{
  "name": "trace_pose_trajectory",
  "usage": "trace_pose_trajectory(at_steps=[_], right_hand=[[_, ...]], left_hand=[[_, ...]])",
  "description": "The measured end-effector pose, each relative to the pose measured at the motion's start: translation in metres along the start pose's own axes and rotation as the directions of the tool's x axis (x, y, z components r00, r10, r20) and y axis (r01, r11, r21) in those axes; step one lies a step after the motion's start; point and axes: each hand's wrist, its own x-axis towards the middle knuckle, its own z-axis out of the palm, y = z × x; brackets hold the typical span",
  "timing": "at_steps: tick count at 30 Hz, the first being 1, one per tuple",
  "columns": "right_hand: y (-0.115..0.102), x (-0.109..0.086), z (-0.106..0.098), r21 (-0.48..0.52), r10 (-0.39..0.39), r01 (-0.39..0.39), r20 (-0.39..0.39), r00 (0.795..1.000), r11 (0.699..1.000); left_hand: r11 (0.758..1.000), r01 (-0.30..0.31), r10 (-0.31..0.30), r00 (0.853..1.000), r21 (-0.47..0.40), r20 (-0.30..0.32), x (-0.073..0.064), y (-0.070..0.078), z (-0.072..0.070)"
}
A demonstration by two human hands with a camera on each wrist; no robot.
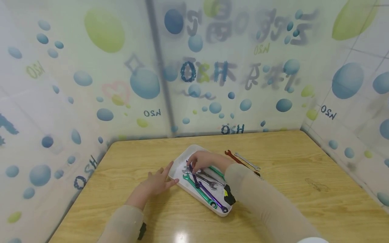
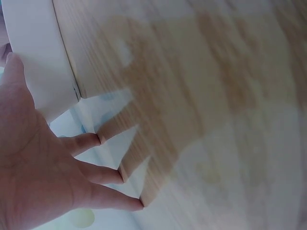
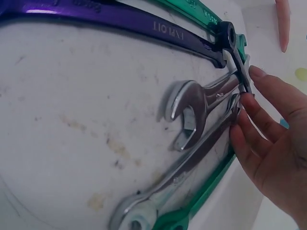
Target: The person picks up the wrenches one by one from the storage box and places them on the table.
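A white tray with several wrenches in it lies on the wooden table. My right hand reaches over the tray and pinches a dark purple wrench between thumb and fingers. Below it are silver wrenches, one with a large open jaw. Beside these lie a green wrench and another purple wrench. My left hand is at the tray's left side with fingers spread. In the left wrist view its fingertips touch the table and its thumb lies along the tray wall.
Right of the tray, a reddish-brown wrench and a slim silver wrench lie on the table, partly behind my right forearm. A patterned sheet with bubbles hangs at the table's back and sides.
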Motion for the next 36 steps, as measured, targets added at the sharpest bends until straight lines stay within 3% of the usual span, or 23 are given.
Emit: trace_pose_trajectory(at_steps=[22,36], right_hand=[[-0.004,0.006,0.006,0.023,0.041,-0.041,-0.026,0.999,0.999],[-0.011,-0.001,0.005,-0.021,0.028,-0.028,-0.015,1.0,0.999]], left_hand=[[1.0,-0.007,0.007,1.0,0.009,-0.002,-0.002,0.004,-0.003],[1.0,-0.007,0.007,1.0,0.012,0.0,0.0,0.003,-0.002]])
